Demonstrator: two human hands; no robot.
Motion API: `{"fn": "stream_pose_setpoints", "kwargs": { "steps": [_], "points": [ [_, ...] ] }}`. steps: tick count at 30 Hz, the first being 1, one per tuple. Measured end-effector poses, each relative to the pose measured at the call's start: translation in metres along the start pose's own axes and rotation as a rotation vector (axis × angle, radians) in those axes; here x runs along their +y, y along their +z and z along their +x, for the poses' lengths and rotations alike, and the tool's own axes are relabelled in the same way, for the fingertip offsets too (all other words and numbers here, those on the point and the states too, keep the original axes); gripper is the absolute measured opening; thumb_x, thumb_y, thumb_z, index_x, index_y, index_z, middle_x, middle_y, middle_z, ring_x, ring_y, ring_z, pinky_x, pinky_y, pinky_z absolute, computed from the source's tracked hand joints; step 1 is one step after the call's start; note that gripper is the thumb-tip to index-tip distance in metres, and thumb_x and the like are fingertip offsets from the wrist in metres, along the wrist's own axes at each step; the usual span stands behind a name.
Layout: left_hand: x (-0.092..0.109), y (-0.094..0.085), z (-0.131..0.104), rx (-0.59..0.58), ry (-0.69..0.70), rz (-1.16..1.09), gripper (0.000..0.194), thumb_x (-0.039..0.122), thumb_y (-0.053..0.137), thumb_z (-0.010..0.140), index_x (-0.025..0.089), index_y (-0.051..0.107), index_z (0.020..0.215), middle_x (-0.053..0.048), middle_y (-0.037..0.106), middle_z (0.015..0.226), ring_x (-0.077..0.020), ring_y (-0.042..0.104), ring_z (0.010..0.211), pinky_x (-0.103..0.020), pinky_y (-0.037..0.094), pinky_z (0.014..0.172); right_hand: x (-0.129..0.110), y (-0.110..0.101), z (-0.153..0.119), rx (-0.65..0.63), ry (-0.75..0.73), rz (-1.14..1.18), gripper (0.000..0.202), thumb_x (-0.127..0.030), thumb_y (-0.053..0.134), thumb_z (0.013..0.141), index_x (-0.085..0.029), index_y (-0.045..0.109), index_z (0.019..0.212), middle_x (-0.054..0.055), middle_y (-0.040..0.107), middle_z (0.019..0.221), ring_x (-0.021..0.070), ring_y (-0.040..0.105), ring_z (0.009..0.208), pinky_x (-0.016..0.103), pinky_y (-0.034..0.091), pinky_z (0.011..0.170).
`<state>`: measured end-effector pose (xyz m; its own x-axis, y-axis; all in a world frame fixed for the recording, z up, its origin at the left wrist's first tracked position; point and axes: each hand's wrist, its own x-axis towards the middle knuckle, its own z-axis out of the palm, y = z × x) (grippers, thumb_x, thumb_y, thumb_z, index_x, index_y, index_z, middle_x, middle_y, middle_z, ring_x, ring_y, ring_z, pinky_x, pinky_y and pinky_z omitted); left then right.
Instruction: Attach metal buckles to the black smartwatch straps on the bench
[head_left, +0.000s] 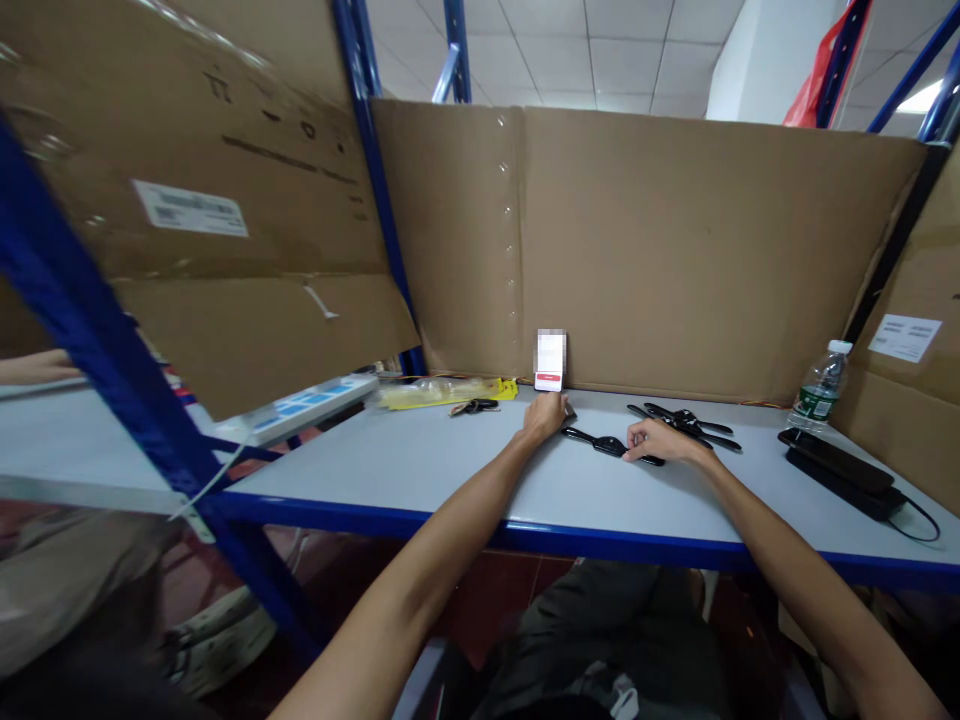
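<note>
My right hand (658,440) is closed, with its fingertips pinched at one end of a black watch-like strap (607,445) that has a glossy oval middle and lies flat on the table. My left hand (546,414) rests just in front of an upright phone (550,360) with a lit screen. Its fingers are mostly hidden, and a small dark piece (570,411) shows beside them. Behind my right hand lies a pile of several similar black straps (694,424).
A power strip (315,405), a yellow-edged plastic bag (442,392) and a small dark item (474,407) are at the left. A water bottle (821,390) and a black case with a cable (844,473) stand at the right. Cardboard panels (705,250) wall the table.
</note>
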<state>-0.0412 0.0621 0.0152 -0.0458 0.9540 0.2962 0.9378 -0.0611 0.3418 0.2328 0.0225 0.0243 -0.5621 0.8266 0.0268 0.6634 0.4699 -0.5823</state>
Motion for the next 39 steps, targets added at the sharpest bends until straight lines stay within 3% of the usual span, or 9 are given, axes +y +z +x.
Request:
{"fn": "stream_pose_setpoints", "kwargs": {
  "steps": [8,10,13,16,19,22,26,33,39],
  "points": [
    [0.001,0.004,0.003,-0.019,-0.029,0.007,0.041,0.039,0.043,0.106,0.016,0.076,0.11,-0.019,0.076,0.116,-0.0306,0.071,0.108,-0.034,0.05,0.082,-0.006,-0.003,-0.005,0.029,0.002,-0.032,0.023,-0.041,0.077,0.075,-0.019,0.071,0.079,-0.001,0.061,0.067,0.0152,0.051,0.065,0.028,0.033,0.061],
    [0.002,0.004,0.003,-0.021,-0.03,0.0,0.04,0.04,0.043,0.106,0.017,0.076,0.11,-0.018,0.076,0.116,-0.0298,0.071,0.108,-0.034,0.051,0.082,-0.006,-0.007,-0.005,0.147,-0.01,-0.061,0.024,-0.043,0.072,0.081,-0.019,0.071,0.078,0.001,0.065,0.069,0.0162,0.054,0.066,0.028,0.035,0.062],
    [0.001,0.005,0.002,-0.021,-0.031,-0.017,0.037,0.04,0.046,0.105,0.019,0.076,0.109,-0.016,0.076,0.116,-0.0289,0.071,0.108,-0.033,0.05,0.084,-0.003,-0.021,-0.007,0.444,0.02,-0.156,0.024,-0.04,0.064,0.088,-0.019,0.07,0.076,0.004,0.069,0.072,0.017,0.057,0.068,0.028,0.037,0.064],
    [0.0,0.008,0.003,-0.021,-0.023,-0.052,0.033,0.039,0.049,0.104,0.019,0.076,0.105,-0.017,0.076,0.114,-0.0301,0.071,0.106,-0.034,0.05,0.083,0.006,-0.039,-0.016,0.682,0.167,-0.273,0.024,-0.039,0.059,0.092,-0.021,0.071,0.08,0.005,0.073,0.076,0.0179,0.059,0.069,0.028,0.036,0.063],
    [-0.001,0.012,0.007,-0.025,-0.002,-0.111,0.025,0.036,0.056,0.1,0.019,0.075,0.104,-0.017,0.076,0.113,-0.0301,0.071,0.105,-0.033,0.049,0.081,0.02,-0.057,-0.029,0.794,0.358,-0.354,0.026,-0.04,0.056,0.095,-0.022,0.074,0.086,0.007,0.076,0.083,0.0197,0.063,0.075,0.028,0.038,0.065],
    [-0.002,0.017,0.014,-0.042,0.027,-0.191,0.016,0.027,0.065,0.093,0.019,0.074,0.104,-0.013,0.078,0.106,-0.0267,0.07,0.102,-0.031,0.048,0.081,0.036,-0.068,-0.039,0.812,0.527,-0.389,0.026,-0.039,0.057,0.096,-0.023,0.076,0.092,0.009,0.078,0.092,0.0221,0.069,0.085,0.028,0.042,0.069],
    [-0.002,0.021,0.021,-0.071,0.068,-0.305,0.019,0.016,0.07,0.083,0.016,0.073,0.102,-0.009,0.077,0.097,-0.0219,0.07,0.091,-0.027,0.048,0.077,0.054,-0.071,-0.044,0.781,0.661,-0.391,0.025,-0.038,0.058,0.096,-0.023,0.079,0.098,0.011,0.08,0.102,0.0236,0.072,0.096,0.028,0.046,0.075],
    [0.002,0.023,0.02,-0.089,0.136,-0.391,0.024,0.015,0.076,0.07,0.015,0.073,0.094,-0.006,0.075,0.089,-0.0204,0.07,0.084,-0.026,0.049,0.071,0.069,-0.07,-0.046,0.708,0.747,-0.381,0.024,-0.029,0.061,0.092,-0.023,0.081,0.103,0.014,0.079,0.113,0.026,0.072,0.105,0.03,0.049,0.08],
    [-0.002,0.015,0.018,-0.137,0.147,-0.362,0.015,0.022,0.071,0.078,0.015,0.074,0.092,-0.004,0.073,0.082,-0.0183,0.066,0.076,-0.025,0.044,0.066,0.075,-0.069,-0.047,0.563,0.736,-0.386,0.029,-0.019,0.063,0.088,-0.024,0.082,0.11,0.011,0.078,0.12,0.0237,0.071,0.109,0.027,0.049,0.082]
  ]
}}
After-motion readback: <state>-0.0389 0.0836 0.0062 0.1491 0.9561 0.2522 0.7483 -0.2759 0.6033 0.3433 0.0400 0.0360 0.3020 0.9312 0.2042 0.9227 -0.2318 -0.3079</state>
